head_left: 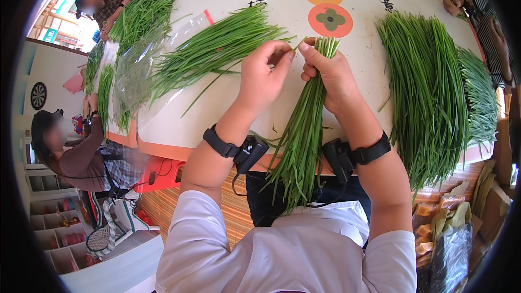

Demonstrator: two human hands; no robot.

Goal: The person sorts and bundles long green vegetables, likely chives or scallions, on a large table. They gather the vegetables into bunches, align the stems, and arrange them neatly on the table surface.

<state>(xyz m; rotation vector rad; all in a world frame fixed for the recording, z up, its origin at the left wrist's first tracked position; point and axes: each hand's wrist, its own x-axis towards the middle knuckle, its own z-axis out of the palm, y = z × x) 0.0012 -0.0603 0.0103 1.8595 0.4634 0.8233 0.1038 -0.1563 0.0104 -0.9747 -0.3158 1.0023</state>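
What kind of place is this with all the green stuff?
Probably a shared vegetable-sorting spot, maybe in a home or small workshop. Heaps of garlic chives cover a round white table, the right hand grips a bunch of chives, and other people sit around sorting too.

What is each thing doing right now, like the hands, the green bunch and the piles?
Right hand: shut round the bunch, holding it upright.
Left hand: fingertips pinching at the bunch's top.
Bunch: held, tips hanging over the table edge.
Right pile: lying flat, sorted.
Left pile: lying fanned out.
Plastic bag: lying crumpled.
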